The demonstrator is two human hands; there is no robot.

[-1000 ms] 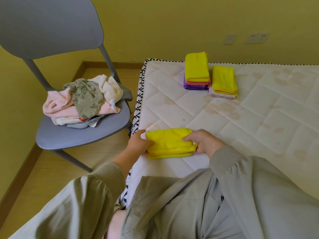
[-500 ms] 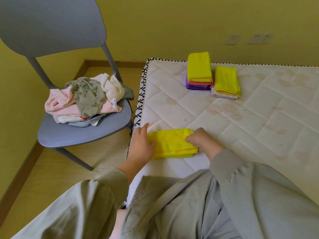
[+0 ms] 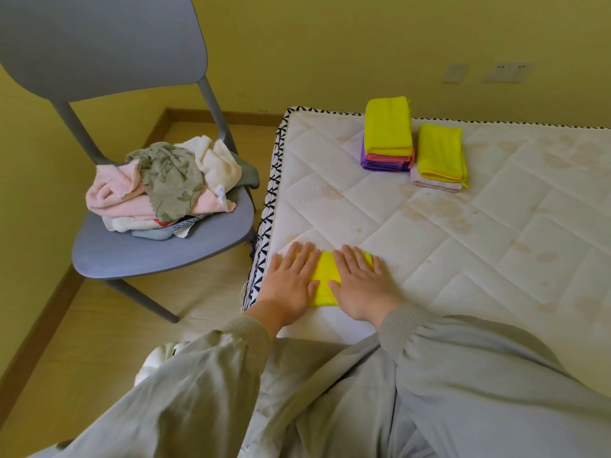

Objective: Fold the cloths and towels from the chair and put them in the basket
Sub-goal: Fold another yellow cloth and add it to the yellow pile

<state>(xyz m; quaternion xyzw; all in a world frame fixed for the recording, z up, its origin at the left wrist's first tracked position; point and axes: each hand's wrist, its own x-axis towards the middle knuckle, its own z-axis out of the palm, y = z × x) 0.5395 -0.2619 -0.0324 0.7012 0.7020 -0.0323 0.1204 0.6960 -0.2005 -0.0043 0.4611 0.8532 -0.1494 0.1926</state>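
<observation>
In the head view, a folded yellow cloth (image 3: 325, 279) is seen lying on the near left corner of the mattress (image 3: 496, 259), close to its edge. It is pressed flat under both hands. The left hand (image 3: 291, 282) is laid on the cloth's left part with straight, spread fingers, and the right hand (image 3: 360, 285) is laid the same way on its right part. Nothing is gripped by either. Only a strip of yellow is left showing between them.

The task is judged to be partly done. Two stacks of folded cloths are set at the far side of the mattress, just beside each other: a taller stack (image 3: 388, 127) of purple, pink and yellow, and a lower stack (image 3: 441, 152) of yellow over a pale cloth. A heap of unfolded towels (image 3: 162, 186) — pink, cream and a green leaf-printed piece, with more beneath — is still to be dealt with on the seat of the grey chair (image 3: 148, 252). No basket is seen in this view, so the putting away is taken to be wholly ahead.

The mattress is bare, white and quilted in diamonds, marked with brownish stains and trimmed with a black-and-white edge. The chair is stood on a pale wooden floor (image 3: 99, 342) to the left of the mattress. A yellow wall (image 3: 330, 44) is set behind — two sockets (image 3: 509, 71) are mounted on it — and a brown skirting board (image 3: 228, 114) is run along its foot.
</observation>
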